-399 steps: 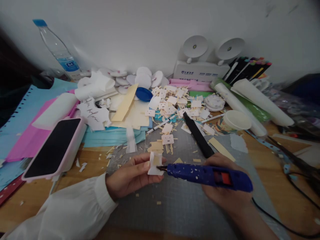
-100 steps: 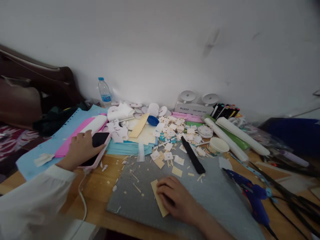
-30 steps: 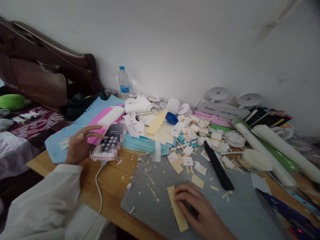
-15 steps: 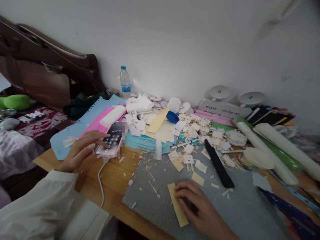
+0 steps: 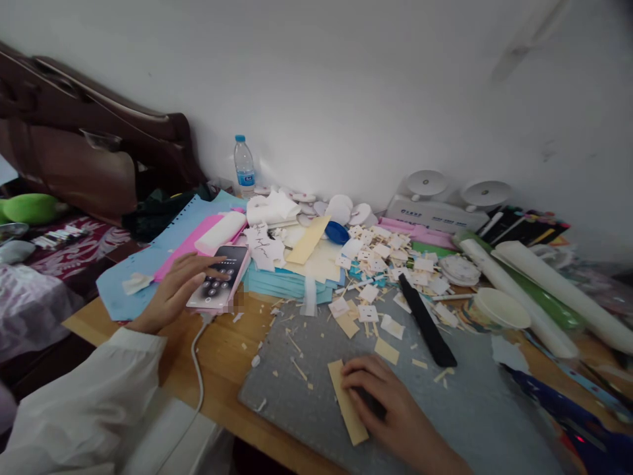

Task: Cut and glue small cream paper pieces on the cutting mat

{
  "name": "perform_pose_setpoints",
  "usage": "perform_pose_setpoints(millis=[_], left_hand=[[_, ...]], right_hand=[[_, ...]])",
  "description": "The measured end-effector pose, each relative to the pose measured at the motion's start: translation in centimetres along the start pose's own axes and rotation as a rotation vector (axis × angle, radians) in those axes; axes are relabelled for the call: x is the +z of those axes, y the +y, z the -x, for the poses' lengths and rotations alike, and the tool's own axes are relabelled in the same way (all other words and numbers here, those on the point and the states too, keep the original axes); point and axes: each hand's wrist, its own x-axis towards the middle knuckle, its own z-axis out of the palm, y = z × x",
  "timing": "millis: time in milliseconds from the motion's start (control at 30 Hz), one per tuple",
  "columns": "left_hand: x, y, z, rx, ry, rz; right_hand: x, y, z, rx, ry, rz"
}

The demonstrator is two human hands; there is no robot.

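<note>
The pale yellow strip lies on the near part of the grey mat, the right hand's curled fingers against it; I can't tell whether they pinch. Off the mat's left side, the left hand, well apart from the right, spreads loosely over a lit phone. Small paper figures heap along the mat's far edge; a blue glue gun sits at its right.
</note>
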Motion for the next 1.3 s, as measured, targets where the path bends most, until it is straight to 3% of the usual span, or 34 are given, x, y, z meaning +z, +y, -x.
perform_pose_setpoints(millis=[167,500,600,733,833,967,1133,1300], left_hand=[[0.3,-0.7,-0.2,-0.035,0.077,-0.070],[0.2,0.8,-0.2,-0.013,-0.015,-0.077],[0.6,1.1,-0.2,-0.102,0.096,-0.117],[1.5,1.0,0.2,-0.337,0.229,-0.221],[2.4,1.0,0.5,-0.470,0.131,-0.256],[3.1,1.9,1.1,-0.511,-0.002,-0.287],[3.6,3.2,1.4,-0.565,-0.038,-0.408],[4.2,4.0,1.7,-0.574,0.015,-0.482]], right_hand=[[-0.2,-0.4,-0.1,0.011,0.000,0.005],[-0.1,-0.3,-0.1,0.003,0.013,0.006],[-0.1,-0.3,-0.1,-0.001,0.012,0.000],[-0.1,-0.2,-0.1,0.005,-0.011,0.000],[-0.1,-0.2,0.0,0.003,-0.009,-0.003],[-0.2,-0.3,0.0,0.009,-0.014,-0.008],[-0.2,-0.3,-0.2,0.003,-0.008,0.004],[-0.1,-0.2,-0.2,0.000,0.002,0.009]])
